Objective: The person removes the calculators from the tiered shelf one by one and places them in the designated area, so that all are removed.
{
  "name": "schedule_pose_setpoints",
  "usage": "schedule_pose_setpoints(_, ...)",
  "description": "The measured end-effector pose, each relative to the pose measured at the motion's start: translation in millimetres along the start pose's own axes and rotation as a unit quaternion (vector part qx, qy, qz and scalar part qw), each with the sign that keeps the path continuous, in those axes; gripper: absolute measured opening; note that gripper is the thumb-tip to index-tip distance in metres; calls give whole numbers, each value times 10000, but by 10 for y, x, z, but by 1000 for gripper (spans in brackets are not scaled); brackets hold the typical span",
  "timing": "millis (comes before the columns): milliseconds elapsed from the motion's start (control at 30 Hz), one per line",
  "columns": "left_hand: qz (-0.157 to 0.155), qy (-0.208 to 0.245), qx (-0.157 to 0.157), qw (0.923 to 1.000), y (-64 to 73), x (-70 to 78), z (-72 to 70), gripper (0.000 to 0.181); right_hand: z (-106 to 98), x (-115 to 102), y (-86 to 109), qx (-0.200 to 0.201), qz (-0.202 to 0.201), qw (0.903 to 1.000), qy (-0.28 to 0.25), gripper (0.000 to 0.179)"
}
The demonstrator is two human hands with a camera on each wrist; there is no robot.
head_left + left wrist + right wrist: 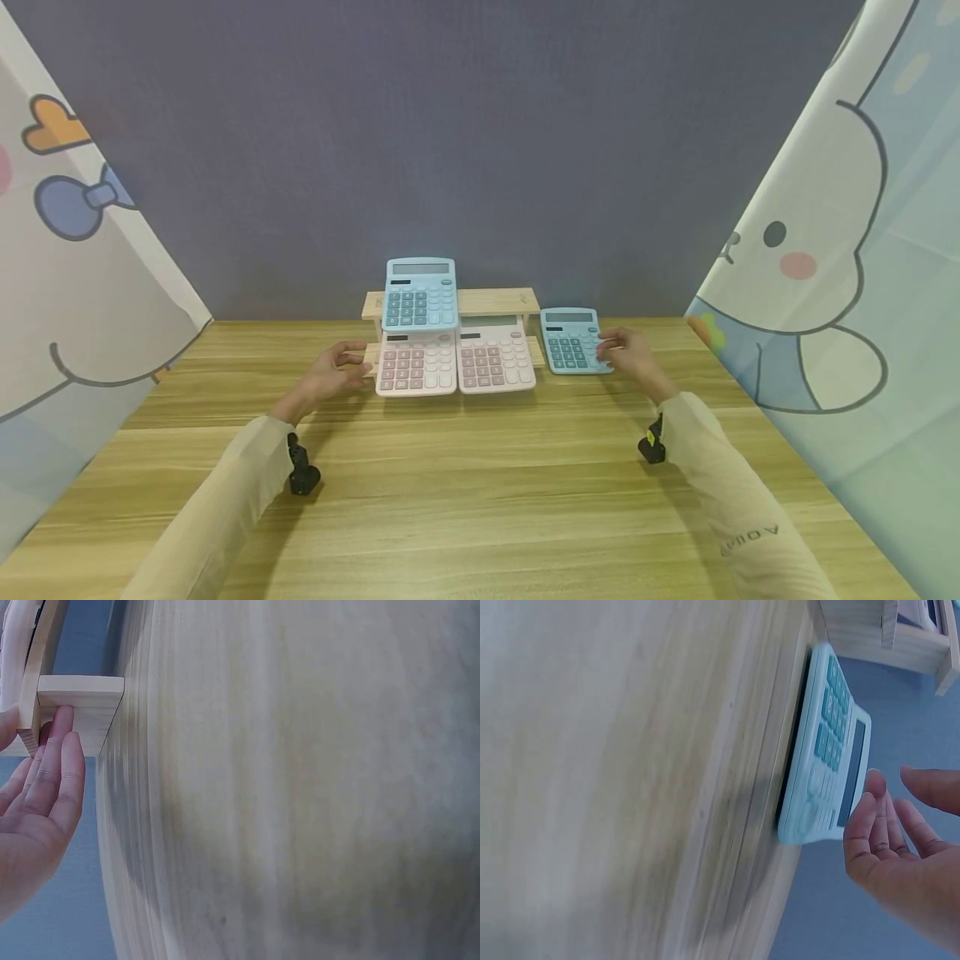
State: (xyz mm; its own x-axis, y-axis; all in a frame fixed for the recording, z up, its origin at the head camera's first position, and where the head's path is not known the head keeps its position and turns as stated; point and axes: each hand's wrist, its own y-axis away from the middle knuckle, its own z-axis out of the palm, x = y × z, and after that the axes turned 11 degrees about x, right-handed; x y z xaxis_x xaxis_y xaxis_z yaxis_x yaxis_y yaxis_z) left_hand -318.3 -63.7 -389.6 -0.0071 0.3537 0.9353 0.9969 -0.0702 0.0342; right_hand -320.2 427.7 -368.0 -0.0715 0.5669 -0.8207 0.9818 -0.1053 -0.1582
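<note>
A wooden stand [495, 301] holds a blue calculator [421, 300] on its upper board and two pink calculators, the left one [417, 367] and the right one [497, 358], on its lower board. My left hand [339, 369] is at the lower board's left end. In the left wrist view its thumb lies above the board [31, 690] and the fingers reach beneath it, pinching the end. Another blue calculator [573, 342] lies tilted beside the stand. My right hand [628, 353] is at its right edge, fingers loosely bent, with a gap between thumb and fingertips [876, 782].
The stand is on a wood-grain table [465, 492] close to a dark grey back panel [450, 150]. Cartoon-printed cloths hang at the left [97, 275] and right [810, 275]. A black wrist camera [302, 471] sits on the left sleeve.
</note>
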Motion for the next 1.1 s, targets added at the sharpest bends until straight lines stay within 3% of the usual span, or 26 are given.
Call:
schedule_pose_setpoints(400, 1, 21, 7, 10000, 2, -5, 5, 58, 150, -117, 62, -367, 113, 9979, -529, 41)
schedule_pose_setpoints(667, -27, -112, 46, 9999, 14, 23, 4, 59, 246, -304, 111, -690, 190, 9949, -704, 43)
schedule_pose_setpoints(1100, -113, -48, 54, 9999, 4, 11, 8, 59, 474, -596, 159, -805, 35, 9924, -925, 41)
